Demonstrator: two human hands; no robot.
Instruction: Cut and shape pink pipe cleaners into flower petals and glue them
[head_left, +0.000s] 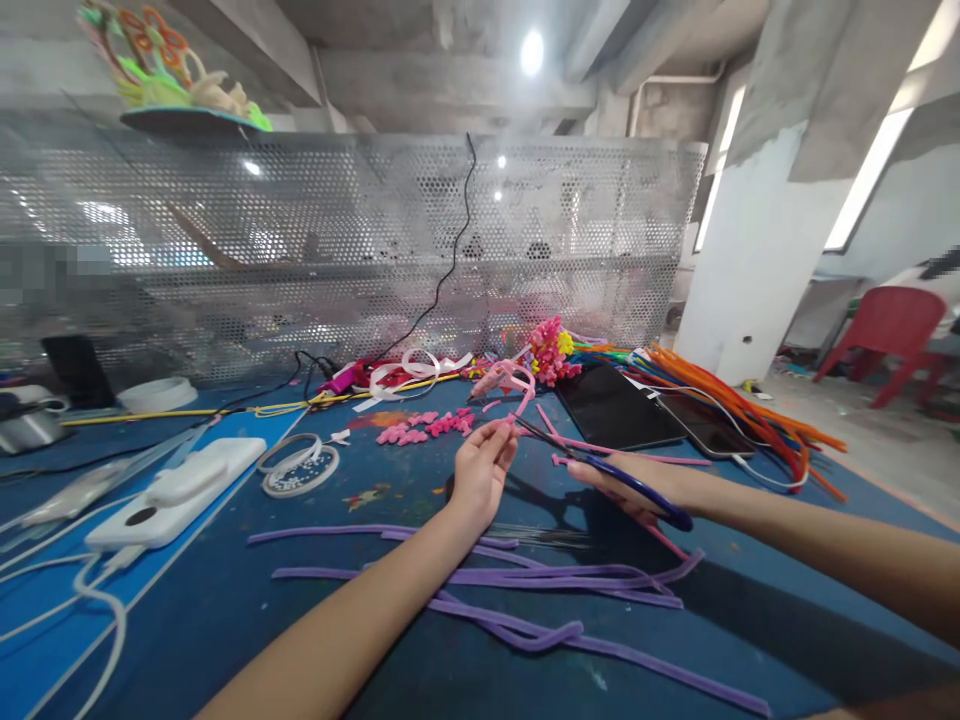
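A mesh screen (360,230) backs the blue table (210,600). The left hand (482,468) pinches a pink stem (524,403) that curls up beyond the grip; the right hand (634,470) grasps scissors (643,489) just beside it.

I can't see the bit of pink pipe cleaner (531,394) pinched in the left hand (484,468). Right hand (626,484) hides part of the scissors (615,472). Metal mug (30,430) clipped at left edge. White beads (304,470) too small for me to count.
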